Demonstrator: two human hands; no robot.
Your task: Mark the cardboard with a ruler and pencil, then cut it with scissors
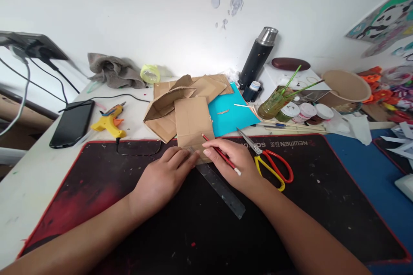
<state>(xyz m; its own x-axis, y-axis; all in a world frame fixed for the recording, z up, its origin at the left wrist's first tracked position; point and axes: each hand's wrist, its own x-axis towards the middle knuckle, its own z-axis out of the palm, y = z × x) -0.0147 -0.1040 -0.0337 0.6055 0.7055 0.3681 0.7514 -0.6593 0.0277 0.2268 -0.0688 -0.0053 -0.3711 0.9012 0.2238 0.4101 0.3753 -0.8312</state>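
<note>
My left hand (pixel 163 176) lies flat, fingers together, pressing the upper end of a clear plastic ruler (pixel 222 189) down on a flat piece of cardboard (pixel 192 125). My right hand (pixel 234 161) is closed on a red pencil (pixel 222 155), whose tip rests on the cardboard by the ruler's edge. The ruler runs diagonally down to the right over the black desk mat (pixel 106 180). Red and yellow scissors (pixel 271 161) lie just right of my right hand.
More cardboard scraps (pixel 180 94) and a teal sheet (pixel 230 114) lie behind. A yellow glue gun (pixel 108 122) and a black phone (pixel 72 122) are at the left. A black flask (pixel 258 58), paint jars (pixel 305 111), a brush jar (pixel 274 103) and a paper cup (pixel 346 88) stand at the right.
</note>
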